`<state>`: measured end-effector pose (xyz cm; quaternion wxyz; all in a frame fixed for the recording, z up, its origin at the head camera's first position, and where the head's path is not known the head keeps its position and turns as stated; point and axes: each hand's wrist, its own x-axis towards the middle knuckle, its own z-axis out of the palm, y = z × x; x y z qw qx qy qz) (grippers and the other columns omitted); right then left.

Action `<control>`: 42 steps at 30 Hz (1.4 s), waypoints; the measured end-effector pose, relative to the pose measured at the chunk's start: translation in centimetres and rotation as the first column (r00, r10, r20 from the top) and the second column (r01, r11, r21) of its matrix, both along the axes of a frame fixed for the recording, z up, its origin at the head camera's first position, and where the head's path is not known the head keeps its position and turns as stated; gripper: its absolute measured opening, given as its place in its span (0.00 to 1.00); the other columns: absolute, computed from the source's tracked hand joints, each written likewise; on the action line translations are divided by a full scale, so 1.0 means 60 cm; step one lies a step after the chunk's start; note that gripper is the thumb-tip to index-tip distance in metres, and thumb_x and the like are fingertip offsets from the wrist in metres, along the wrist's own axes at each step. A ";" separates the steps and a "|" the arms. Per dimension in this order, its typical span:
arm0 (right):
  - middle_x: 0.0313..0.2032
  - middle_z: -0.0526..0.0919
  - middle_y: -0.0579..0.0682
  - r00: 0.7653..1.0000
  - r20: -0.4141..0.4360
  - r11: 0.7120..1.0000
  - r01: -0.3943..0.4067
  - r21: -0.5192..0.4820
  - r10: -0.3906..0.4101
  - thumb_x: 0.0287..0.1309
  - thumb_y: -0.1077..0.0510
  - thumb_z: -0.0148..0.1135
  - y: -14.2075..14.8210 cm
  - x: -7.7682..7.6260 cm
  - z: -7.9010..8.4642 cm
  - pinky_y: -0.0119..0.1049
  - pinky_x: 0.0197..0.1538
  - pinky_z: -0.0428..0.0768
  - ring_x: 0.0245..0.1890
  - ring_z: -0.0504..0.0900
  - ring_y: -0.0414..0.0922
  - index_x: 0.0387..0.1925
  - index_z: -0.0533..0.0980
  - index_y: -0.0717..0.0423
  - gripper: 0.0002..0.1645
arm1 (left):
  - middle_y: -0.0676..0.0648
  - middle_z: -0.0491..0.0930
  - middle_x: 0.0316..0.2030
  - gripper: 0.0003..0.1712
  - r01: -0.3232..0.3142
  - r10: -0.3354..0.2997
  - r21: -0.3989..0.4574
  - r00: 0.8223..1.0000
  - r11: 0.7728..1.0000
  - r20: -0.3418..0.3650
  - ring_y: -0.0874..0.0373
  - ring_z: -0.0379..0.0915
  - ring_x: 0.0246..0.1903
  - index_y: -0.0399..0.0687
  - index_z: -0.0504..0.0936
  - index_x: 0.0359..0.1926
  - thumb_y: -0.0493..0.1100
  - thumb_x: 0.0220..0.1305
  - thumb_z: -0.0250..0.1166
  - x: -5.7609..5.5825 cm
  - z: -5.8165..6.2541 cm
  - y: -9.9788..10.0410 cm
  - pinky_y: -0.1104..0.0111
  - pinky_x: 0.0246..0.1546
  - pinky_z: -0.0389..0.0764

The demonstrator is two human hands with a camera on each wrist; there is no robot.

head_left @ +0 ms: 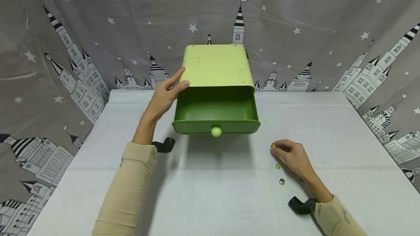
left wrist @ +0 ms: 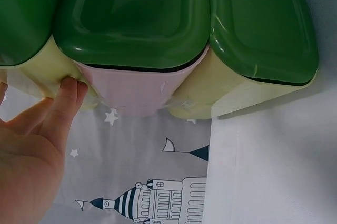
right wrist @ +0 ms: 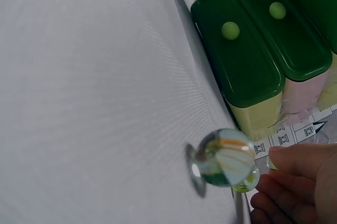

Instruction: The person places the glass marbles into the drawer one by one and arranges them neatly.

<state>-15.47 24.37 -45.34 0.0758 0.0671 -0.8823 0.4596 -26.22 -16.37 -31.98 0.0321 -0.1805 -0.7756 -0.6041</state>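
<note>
A drawer cabinet (head_left: 216,65) with a pale yellow top stands at the back of the table, its top green drawer (head_left: 216,127) pulled out by a round light-green knob (head_left: 216,131). My left hand (head_left: 164,95) rests with extended fingers against the cabinet's left side, near the upper front corner. To the front right, my right hand (head_left: 293,157) pinches a small glass marble (head_left: 273,146) between thumb and fingers, low over the table. Just in front of it lie a yellow-green marble (head_left: 278,165) and a clear marble (head_left: 282,181). A blue marble (head_left: 302,180) shows beside the right wrist.
Below the pulled-out drawer, the cabinet has a pink middle section (left wrist: 131,90) and a yellow lower section (left wrist: 210,87), both with green drawer fronts pushed in. A white cloth (head_left: 213,199) covers the table. Behind hangs a grey curtain (head_left: 131,17) printed with castles and stars.
</note>
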 end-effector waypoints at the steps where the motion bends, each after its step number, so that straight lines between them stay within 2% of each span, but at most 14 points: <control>1: 0.38 0.87 0.54 1.000 0.000 1.000 -0.001 -0.005 0.001 0.60 0.63 0.68 0.001 0.000 0.000 0.24 0.43 0.77 0.41 0.82 0.43 0.43 0.84 0.65 0.11 | 0.56 0.55 0.74 0.35 0.001 -0.001 0.002 1.000 1.000 -0.001 0.56 0.50 0.72 0.61 0.61 0.75 0.52 0.70 0.60 0.000 0.000 0.000 0.50 0.67 0.62; 5: 0.38 0.87 0.54 1.000 0.006 1.000 0.000 -0.009 0.000 0.60 0.62 0.68 0.001 0.000 -0.001 0.24 0.43 0.77 0.39 0.82 0.41 0.43 0.84 0.65 0.11 | 0.56 0.55 0.74 0.35 0.003 -0.003 0.011 1.000 1.000 0.000 0.56 0.52 0.72 0.61 0.61 0.75 0.51 0.70 0.60 -0.001 -0.001 -0.001 0.50 0.67 0.62; 14: 0.37 0.87 0.55 0.998 0.034 0.998 0.055 -0.021 -0.054 0.59 0.61 0.68 0.000 0.002 0.004 0.24 0.41 0.76 0.36 0.82 0.40 0.41 0.84 0.66 0.11 | 0.56 0.55 0.74 0.35 0.008 -0.008 0.003 1.000 1.000 -0.007 0.55 0.52 0.72 0.61 0.61 0.75 0.52 0.71 0.60 -0.001 -0.001 0.001 0.50 0.67 0.62; 18: 0.37 0.86 0.55 0.999 0.027 0.998 0.037 -0.053 -0.036 0.60 0.60 0.68 -0.002 0.005 0.011 0.24 0.41 0.77 0.37 0.82 0.39 0.41 0.84 0.66 0.12 | 0.56 0.55 0.74 0.35 0.005 -0.005 0.003 1.000 1.000 -0.005 0.56 0.50 0.72 0.61 0.61 0.75 0.52 0.70 0.60 -0.001 -0.002 0.001 0.50 0.67 0.62; 27: 0.36 0.86 0.56 0.999 -0.046 0.994 -0.008 -0.112 0.003 0.60 0.62 0.69 -0.006 0.007 0.027 0.22 0.43 0.78 0.37 0.82 0.36 0.40 0.83 0.66 0.10 | 0.56 0.55 0.74 0.35 0.003 -0.003 -0.003 1.000 1.000 -0.010 0.56 0.48 0.73 0.61 0.60 0.75 0.52 0.71 0.59 -0.001 -0.001 0.003 0.49 0.68 0.60; 34: 0.37 0.85 0.58 0.998 -0.057 0.981 -0.019 -0.194 0.008 0.59 0.65 0.69 -0.015 0.015 0.052 0.23 0.44 0.79 0.37 0.82 0.34 0.40 0.82 0.68 0.10 | 0.56 0.55 0.74 0.35 -0.014 0.013 -0.021 1.000 1.000 -0.014 0.54 0.51 0.72 0.62 0.61 0.75 0.52 0.70 0.60 0.000 -0.001 0.005 0.50 0.67 0.62; 42: 0.36 0.85 0.59 0.993 -0.110 0.974 -0.063 -0.220 0.039 0.57 0.69 0.68 -0.024 0.027 0.081 0.24 0.40 0.81 0.35 0.84 0.35 0.40 0.82 0.68 0.09 | 0.57 0.56 0.74 0.35 -0.028 0.027 -0.030 0.999 0.999 -0.020 0.55 0.52 0.72 0.63 0.61 0.75 0.53 0.70 0.60 0.000 -0.001 0.003 0.52 0.65 0.63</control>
